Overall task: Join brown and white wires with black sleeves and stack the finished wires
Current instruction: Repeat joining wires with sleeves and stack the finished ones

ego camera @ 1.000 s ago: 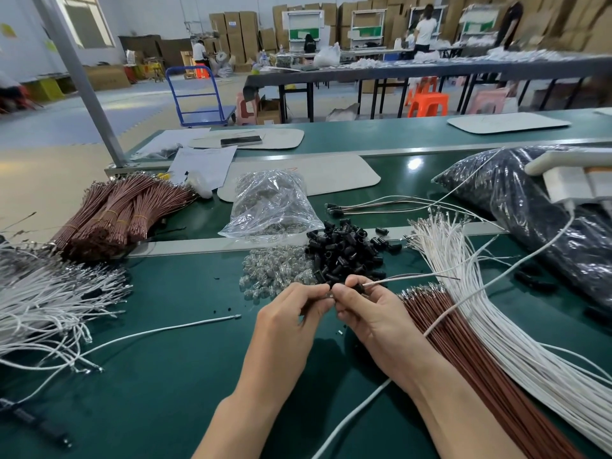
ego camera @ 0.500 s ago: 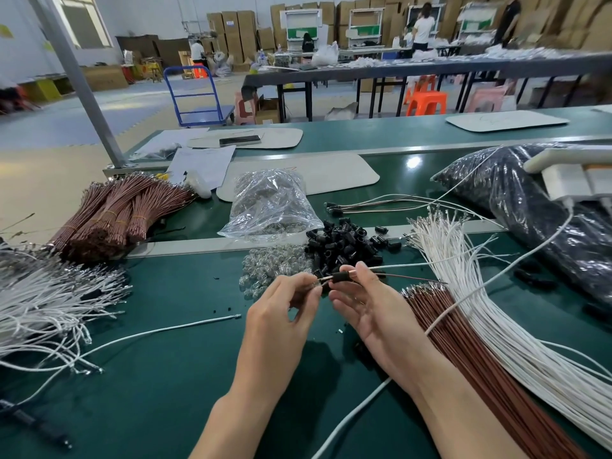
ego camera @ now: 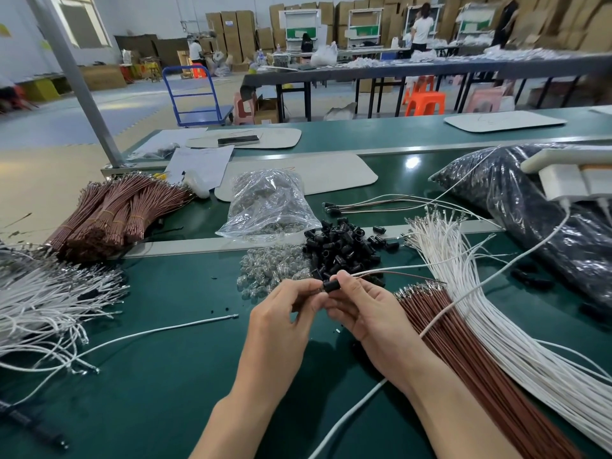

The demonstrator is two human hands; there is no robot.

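Green bench, white wires; boxes bkgd.

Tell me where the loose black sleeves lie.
Head view: the sleeves lie mid-table, between clear bulbs at left and white wires at right.

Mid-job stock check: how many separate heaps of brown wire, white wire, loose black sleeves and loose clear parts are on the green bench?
Brown wire heaps: 2 (tied bundles, loose fan)
White wire heaps: 2 (left tangle, right fan)
Black sleeve piles: 1
Clear part piles: 1
Total: 6
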